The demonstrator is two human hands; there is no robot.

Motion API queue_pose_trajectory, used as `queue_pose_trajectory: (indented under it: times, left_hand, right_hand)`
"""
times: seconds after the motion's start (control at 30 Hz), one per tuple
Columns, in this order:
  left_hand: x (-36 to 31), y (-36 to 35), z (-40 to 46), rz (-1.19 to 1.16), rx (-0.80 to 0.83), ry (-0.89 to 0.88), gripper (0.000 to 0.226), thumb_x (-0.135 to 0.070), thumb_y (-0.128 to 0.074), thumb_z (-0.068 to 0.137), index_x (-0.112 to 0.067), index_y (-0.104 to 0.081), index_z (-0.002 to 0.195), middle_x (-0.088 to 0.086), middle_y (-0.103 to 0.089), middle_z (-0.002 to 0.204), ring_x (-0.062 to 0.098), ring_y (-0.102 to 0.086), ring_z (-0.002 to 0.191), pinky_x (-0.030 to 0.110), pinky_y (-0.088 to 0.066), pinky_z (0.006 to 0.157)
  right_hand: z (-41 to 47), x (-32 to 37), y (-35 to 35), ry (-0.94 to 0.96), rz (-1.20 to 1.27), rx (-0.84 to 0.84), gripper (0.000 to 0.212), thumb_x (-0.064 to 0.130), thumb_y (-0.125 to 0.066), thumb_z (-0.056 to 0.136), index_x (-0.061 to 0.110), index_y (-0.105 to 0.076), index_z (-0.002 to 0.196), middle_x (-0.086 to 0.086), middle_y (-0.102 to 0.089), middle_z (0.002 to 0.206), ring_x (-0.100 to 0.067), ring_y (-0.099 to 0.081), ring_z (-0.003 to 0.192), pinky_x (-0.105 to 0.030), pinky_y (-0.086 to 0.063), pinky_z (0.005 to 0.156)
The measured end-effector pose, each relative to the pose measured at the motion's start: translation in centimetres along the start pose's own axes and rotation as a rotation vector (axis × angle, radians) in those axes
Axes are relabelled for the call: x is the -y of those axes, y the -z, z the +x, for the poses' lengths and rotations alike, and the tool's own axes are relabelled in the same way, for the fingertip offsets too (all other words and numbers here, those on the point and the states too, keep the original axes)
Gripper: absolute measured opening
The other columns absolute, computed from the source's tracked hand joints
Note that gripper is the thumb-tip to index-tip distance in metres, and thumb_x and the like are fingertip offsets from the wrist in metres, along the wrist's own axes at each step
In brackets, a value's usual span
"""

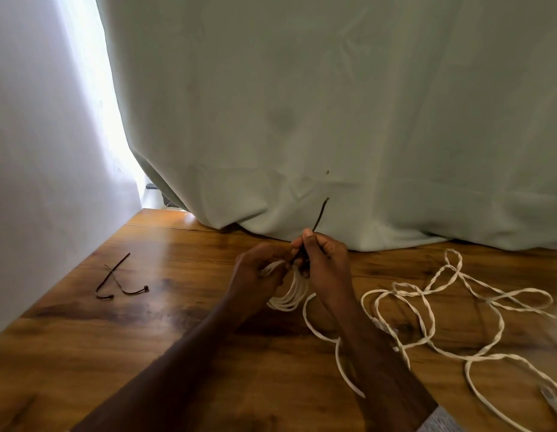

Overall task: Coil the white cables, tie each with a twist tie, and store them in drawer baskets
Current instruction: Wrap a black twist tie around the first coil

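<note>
Tying first coil (289, 294): white loops bunched above worktop (183, 310), left hand (258, 275) gripping bundle, right hand (325, 263) pinching dark tie (321, 213), free end sticking up. Tie apparently not yet cinched. Second white cable (427, 322) sprawls loose at right, uncoiled. Two spare ties (118, 282) lie left. No drawer baskets visible; storing still ahead.

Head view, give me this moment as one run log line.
left hand grips coiled cable | right hand pinches dark tie | two spare ties on table | loose cable uncoiled
</note>
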State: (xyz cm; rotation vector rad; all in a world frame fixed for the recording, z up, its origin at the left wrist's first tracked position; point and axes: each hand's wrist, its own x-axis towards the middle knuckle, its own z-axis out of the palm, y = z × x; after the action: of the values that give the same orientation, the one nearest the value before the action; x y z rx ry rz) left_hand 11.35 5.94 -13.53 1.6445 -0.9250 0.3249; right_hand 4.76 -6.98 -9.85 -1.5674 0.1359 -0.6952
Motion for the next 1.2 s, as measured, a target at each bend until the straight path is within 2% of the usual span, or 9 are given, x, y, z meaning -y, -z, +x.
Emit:
queue_pose_trajectory:
  times: [0.1,0.17,0.4,0.57,0.77,0.97,1.03,1.1,1.2]
  left_hand:
    - [-0.5,-0.5,0.0,0.009,-0.024,-0.007,0.024,-0.003,-0.076,0.084,-0.02,-0.073,0.1,-0.007,-0.072,0.096,0.01,-0.07,0.082,0.023,-0.056,0.066]
    - [-1.0,-0.7,-0.1,0.045,-0.047,-0.009,0.026,-0.006,-0.077,0.083,-0.027,-0.071,0.098,-0.011,-0.071,0.095,0.007,-0.069,0.086,0.02,-0.055,0.068]
    - [1.4,-1.2,0.1,0.23,-0.063,-0.058,0.023,-0.022,-0.078,0.079,-0.032,-0.071,0.098,-0.014,-0.07,0.096,0.014,-0.066,0.094,0.054,-0.052,0.076]
    - [1.4,-2.0,0.1,0.274,-0.063,-0.076,0.032,-0.024,-0.076,0.078,-0.033,-0.067,0.107,-0.016,-0.07,0.099,0.012,-0.066,0.095,0.054,-0.053,0.076]
    - [1.8,-2.4,-0.2,0.289,0.015,-0.069,0.028,-0.028,-0.071,0.081,-0.033,-0.066,0.109,-0.016,-0.068,0.099,0.013,-0.066,0.094,0.051,-0.054,0.075]
    - [-0.2,-1.2,-0.3,0.13,-0.075,-0.04,0.011,-0.013,-0.071,0.084,-0.012,-0.073,0.095,-0.005,-0.071,0.084,0.016,-0.069,0.076,0.041,-0.056,0.062]
    - [-0.2,-0.4,-0.3,0.121,-0.095,0.05,0.01,-0.007,-0.072,0.086,-0.014,-0.075,0.092,-0.007,-0.073,0.081,0.011,-0.07,0.076,0.028,-0.055,0.062]
    - [0.1,0.6,-0.3,0.148,-0.147,0.128,0.018,-0.003,-0.073,0.084,-0.019,-0.073,0.078,-0.011,-0.069,0.071,0.0,-0.065,0.07,0.013,-0.046,0.06]
    - [0.5,2.2,-0.4,0.149,-0.209,0.248,0.032,0.001,-0.074,0.08,-0.026,-0.066,0.064,-0.016,-0.062,0.058,-0.006,-0.058,0.059,0.008,-0.04,0.058]
  right_hand:
    - [0.0,-0.1,0.1,-0.009,0.012,-0.009,0.034,0.027,-0.054,0.103,0.011,-0.072,0.079,-0.006,-0.065,0.063,-0.011,-0.058,0.056,-0.021,-0.046,0.052]
    - [0.0,-0.1,0.0,-0.005,0.001,-0.014,0.034,0.026,-0.054,0.103,0.011,-0.071,0.078,0.002,-0.063,0.06,-0.008,-0.057,0.054,-0.019,-0.046,0.052]
    - [-0.2,-0.3,-0.5,0.101,-0.128,-0.076,0.036,0.023,-0.053,0.104,0.016,-0.068,0.072,0.006,-0.059,0.058,-0.003,-0.054,0.053,-0.02,-0.045,0.054]
    - [0.0,-0.3,-0.1,0.108,-0.115,-0.086,0.038,0.023,-0.055,0.103,0.023,-0.065,0.066,0.007,-0.059,0.056,-0.003,-0.052,0.05,-0.026,-0.043,0.055]
    - [-0.2,-0.6,0.4,0.13,-0.11,-0.056,0.036,0.02,-0.057,0.102,0.02,-0.067,0.067,0.007,-0.059,0.055,-0.002,-0.052,0.05,-0.021,-0.042,0.052]
    - [-0.1,-0.6,-0.3,0.194,-0.211,0.081,0.02,0.025,-0.064,0.098,0.016,-0.077,0.085,0.003,-0.074,0.078,-0.011,-0.071,0.076,-0.033,-0.058,0.071]
    - [0.1,-0.9,-0.4,0.229,-0.274,0.13,0.013,0.031,-0.073,0.091,0.02,-0.077,0.096,0.007,-0.075,0.091,-0.01,-0.07,0.089,-0.034,-0.057,0.08]
    - [0.3,-1.3,-0.2,0.256,-0.45,0.145,0.03,0.039,-0.081,0.081,0.026,-0.073,0.108,0.016,-0.069,0.105,-0.004,-0.063,0.1,-0.024,-0.051,0.087]
    - [-0.1,-1.5,-0.1,0.217,-0.591,0.16,0.041,0.036,-0.086,0.074,0.029,-0.071,0.112,0.016,-0.062,0.105,-0.003,-0.059,0.092,-0.019,-0.048,0.082]
